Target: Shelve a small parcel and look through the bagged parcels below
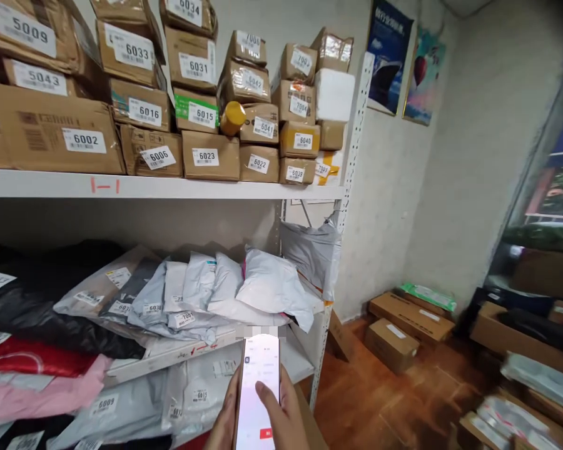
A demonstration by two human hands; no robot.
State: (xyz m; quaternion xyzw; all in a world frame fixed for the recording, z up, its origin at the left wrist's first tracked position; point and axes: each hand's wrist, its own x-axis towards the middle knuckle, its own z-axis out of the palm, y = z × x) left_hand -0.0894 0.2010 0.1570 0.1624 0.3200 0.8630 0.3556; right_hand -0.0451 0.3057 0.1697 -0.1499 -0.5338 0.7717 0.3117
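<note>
Here, low in the middle of the view, both hands cradle a phone (259,390) with its lit screen facing up. The left hand (223,419) wraps the phone's left edge from below, fingers closed on it, though only part of that hand shows. The right hand (288,412) holds the right edge, its thumb lying across the lower screen just above a small red button. The phone is upright and tilted slightly, held in front of the lower shelf (169,353).

That lower shelf carries a heap of soft mail bags (263,284), grey and white, with black, red and pink ones to the left, each with a numbered label. The upper shelf (169,186) is stacked with cardboard boxes (210,155) bearing numbered stickers, and a yellow cap-shaped thing (233,117) sits among them. On the wooden floor (380,400) to the right lie more boxes (391,344), and two posters (388,55) hang on the wall.
</note>
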